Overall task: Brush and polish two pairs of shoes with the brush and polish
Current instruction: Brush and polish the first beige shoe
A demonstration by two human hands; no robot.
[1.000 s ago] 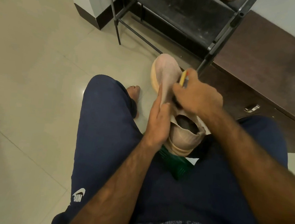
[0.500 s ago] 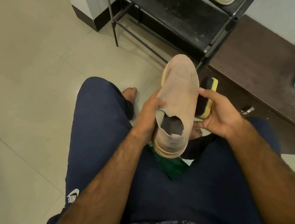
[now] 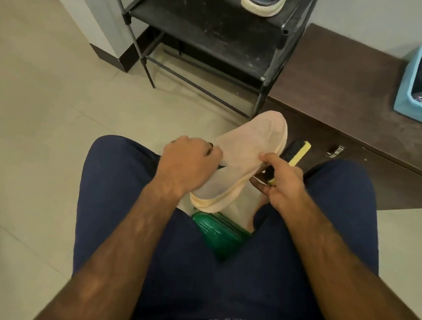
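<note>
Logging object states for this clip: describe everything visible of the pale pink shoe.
The pale pink shoe is a laceless slip-on with a knitted mesh upper, perforated over the toe, and a peach sole edge along its lower side. It is held in the air, tilted, toe pointing away toward the shoe rack, heel nearest the person. The left hand grips its collar, hiding the opening; the right hand, holding the brush, rests its thumb on the upper.
</note>
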